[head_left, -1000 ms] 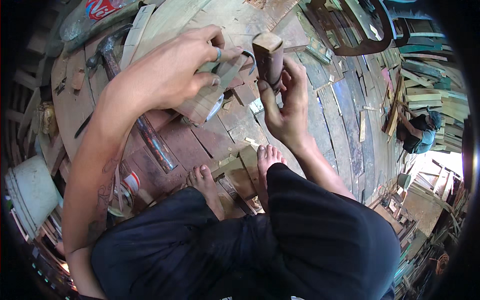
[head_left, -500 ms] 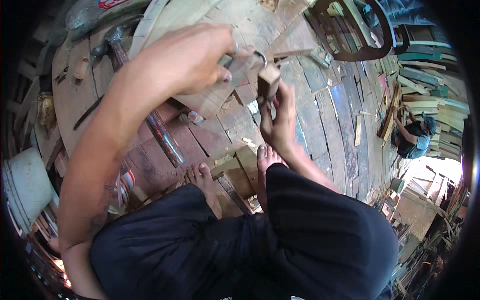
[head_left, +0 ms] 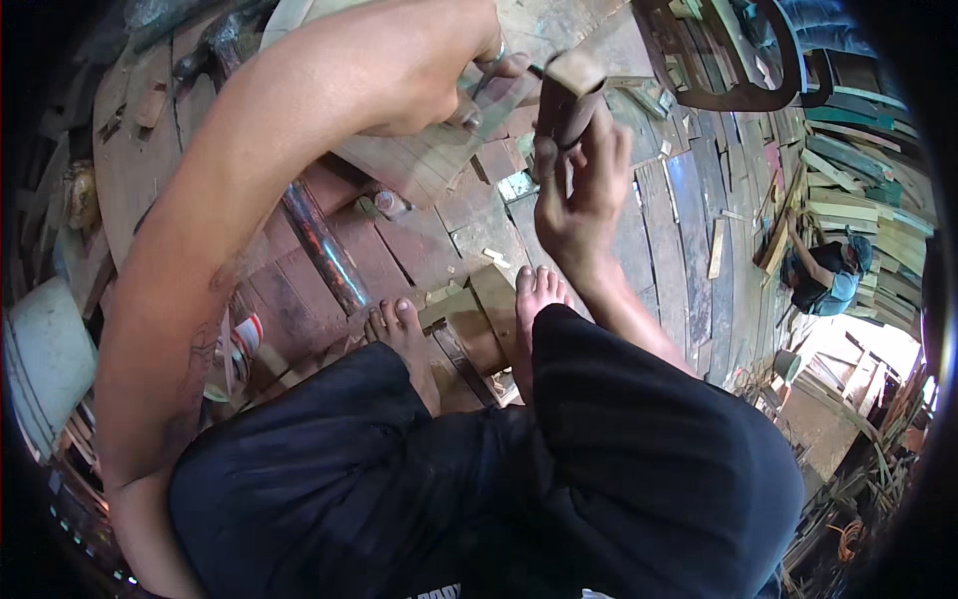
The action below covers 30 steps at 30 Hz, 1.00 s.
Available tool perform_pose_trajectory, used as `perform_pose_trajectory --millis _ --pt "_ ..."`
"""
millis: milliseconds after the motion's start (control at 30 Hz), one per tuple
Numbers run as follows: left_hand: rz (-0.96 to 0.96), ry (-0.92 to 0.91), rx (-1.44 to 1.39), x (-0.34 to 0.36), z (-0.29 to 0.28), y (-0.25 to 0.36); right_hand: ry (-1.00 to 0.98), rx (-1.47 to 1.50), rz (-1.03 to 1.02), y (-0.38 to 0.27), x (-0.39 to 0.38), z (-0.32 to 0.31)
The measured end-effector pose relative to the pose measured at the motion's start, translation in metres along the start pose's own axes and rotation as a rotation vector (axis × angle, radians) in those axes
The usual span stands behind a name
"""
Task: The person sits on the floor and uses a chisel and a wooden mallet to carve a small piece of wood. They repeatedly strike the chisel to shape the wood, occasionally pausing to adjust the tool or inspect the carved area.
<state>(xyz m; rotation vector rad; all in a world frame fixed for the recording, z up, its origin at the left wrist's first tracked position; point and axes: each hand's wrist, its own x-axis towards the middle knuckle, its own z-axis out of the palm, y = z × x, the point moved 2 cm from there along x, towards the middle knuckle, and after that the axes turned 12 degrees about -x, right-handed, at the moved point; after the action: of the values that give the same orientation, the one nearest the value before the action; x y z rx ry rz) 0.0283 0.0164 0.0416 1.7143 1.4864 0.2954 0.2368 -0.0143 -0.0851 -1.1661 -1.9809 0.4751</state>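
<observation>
My left hand reaches across from the left, bent at the wrist, over pale boards at the top. Its fingers are pinched beside a thin dark piece that leads toward the wood in my other hand; what exactly they grip I cannot make out. My right hand is raised, its fingers around a dark brown wooden piece with a pale squared end. That end faces up, close to my left fingertips. Beneath my left forearm lies a flat pale board, partly hidden.
A hammer lies at the upper left, and a scuffed metal pipe below it. A small white bottle stands near the board. Dark curved frames lie upper right. A person works at far right by stacked planks.
Both hands have moved up and away from me. The wooden piece in my right hand has risen and shifted right, and its pale end has turned more toward view.
</observation>
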Motion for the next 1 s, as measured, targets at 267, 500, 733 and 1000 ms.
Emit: perform_pose_trajectory --millis 267,500,733,1000 --pt "-0.005 -0.046 0.246 0.005 0.003 -0.006 0.128 -0.039 -0.103 -0.012 0.011 -0.004" --pt "0.074 -0.040 0.207 0.013 0.000 0.003 0.131 -0.319 0.096 -0.002 0.000 -0.035" --pt "0.158 0.066 0.139 0.012 0.007 -0.011 0.172 -0.214 -0.012 -0.001 0.008 -0.030" --pt "0.214 0.126 0.164 0.012 0.012 -0.005 0.083 -0.223 -0.017 0.015 -0.012 -0.021"
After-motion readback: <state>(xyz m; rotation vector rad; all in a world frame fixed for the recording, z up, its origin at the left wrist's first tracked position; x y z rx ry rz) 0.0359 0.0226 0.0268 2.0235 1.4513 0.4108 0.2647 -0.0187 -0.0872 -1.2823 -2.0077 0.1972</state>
